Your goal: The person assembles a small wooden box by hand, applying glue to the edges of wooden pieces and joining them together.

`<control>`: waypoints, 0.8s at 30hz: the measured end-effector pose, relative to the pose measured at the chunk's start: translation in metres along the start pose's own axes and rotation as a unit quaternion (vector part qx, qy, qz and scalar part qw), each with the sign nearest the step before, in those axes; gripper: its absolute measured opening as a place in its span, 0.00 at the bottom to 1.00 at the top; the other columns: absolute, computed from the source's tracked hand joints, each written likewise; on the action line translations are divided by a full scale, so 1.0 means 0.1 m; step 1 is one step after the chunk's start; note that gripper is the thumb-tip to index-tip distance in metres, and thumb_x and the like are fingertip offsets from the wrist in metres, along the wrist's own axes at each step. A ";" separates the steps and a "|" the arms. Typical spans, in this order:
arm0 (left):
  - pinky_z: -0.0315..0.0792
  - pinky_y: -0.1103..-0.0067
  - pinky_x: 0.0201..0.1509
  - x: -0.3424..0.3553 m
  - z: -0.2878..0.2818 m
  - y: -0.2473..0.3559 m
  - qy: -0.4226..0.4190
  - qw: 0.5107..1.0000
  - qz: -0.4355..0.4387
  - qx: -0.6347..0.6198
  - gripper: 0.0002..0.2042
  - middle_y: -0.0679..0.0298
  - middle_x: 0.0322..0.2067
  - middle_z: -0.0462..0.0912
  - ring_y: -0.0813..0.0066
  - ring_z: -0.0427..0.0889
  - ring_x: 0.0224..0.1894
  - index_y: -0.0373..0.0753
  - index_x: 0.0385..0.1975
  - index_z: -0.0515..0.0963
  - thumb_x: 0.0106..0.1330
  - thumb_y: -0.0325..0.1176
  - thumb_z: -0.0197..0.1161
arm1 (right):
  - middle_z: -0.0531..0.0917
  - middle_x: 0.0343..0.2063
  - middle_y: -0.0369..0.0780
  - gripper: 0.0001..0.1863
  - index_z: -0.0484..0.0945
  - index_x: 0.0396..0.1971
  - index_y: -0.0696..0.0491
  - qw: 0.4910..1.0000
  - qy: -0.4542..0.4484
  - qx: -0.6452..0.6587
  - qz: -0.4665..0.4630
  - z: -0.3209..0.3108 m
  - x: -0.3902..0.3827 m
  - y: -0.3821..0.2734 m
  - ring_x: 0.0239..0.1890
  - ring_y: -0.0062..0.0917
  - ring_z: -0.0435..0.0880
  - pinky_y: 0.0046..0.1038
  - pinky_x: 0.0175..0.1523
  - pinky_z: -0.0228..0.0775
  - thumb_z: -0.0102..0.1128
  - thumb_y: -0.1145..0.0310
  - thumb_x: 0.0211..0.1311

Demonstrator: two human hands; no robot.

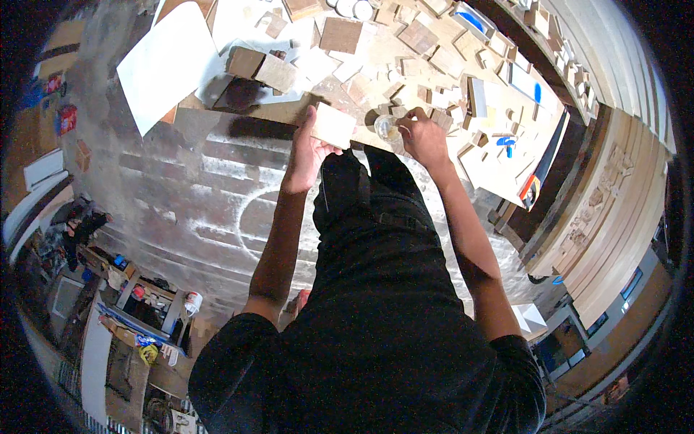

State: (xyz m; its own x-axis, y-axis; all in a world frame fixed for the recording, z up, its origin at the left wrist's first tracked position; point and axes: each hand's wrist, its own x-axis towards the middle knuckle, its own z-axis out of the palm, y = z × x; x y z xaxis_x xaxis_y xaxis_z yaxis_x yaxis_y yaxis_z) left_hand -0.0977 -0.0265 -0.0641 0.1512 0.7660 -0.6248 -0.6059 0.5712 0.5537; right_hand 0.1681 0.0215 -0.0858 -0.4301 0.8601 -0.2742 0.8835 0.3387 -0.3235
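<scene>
Left hand grips a pale wood block, fingers closed on its lower edge, lifted over the table's near edge. Right hand pinches a small clear jar, probably steadying it among scattered offcuts.

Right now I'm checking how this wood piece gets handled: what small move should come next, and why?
Probably bring the two hands together. The left hand holds a pale square wood piece up off the workbench, while the right hand rests on a small clear jar close beside it. Whether the jar is open is hard to tell.
</scene>
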 end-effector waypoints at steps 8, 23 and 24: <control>0.76 0.79 0.38 -0.03 -0.19 -0.05 0.010 1.000 0.005 0.014 0.36 0.48 0.45 0.85 0.69 0.86 0.39 0.33 0.58 0.72 0.73 0.64 0.38 | 0.83 0.34 0.51 0.07 0.83 0.33 0.57 0.987 -0.111 -0.106 0.050 0.24 0.14 -0.09 0.36 0.42 0.87 0.38 0.41 0.82 0.60 0.75 0.54; 0.76 0.79 0.35 -0.05 -0.38 -0.06 0.002 0.999 0.034 -0.011 0.36 0.46 0.43 0.85 0.67 0.86 0.36 0.32 0.56 0.73 0.72 0.63 0.41 | 0.82 0.37 0.48 0.08 0.78 0.36 0.59 0.971 -0.082 -0.225 -0.006 0.26 0.20 -0.18 0.39 0.37 0.88 0.34 0.38 0.83 0.58 0.77 0.56; 0.76 0.78 0.35 -0.05 -0.36 -0.06 0.000 0.999 0.034 -0.009 0.36 0.46 0.43 0.85 0.67 0.86 0.36 0.32 0.56 0.73 0.72 0.63 0.41 | 0.82 0.36 0.48 0.08 0.77 0.36 0.59 0.975 -0.076 -0.210 -0.007 0.25 0.19 -0.18 0.37 0.38 0.87 0.35 0.37 0.83 0.57 0.76 0.56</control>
State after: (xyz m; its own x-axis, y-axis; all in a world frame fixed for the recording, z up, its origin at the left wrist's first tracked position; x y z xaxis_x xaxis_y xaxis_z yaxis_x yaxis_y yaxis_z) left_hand -0.1233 -0.0442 -0.0840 0.1087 0.8027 -0.5864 -0.6291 0.5123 0.5846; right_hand 0.1394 0.0225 -0.1077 -0.4361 0.7987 -0.4146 0.8618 0.5033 0.0632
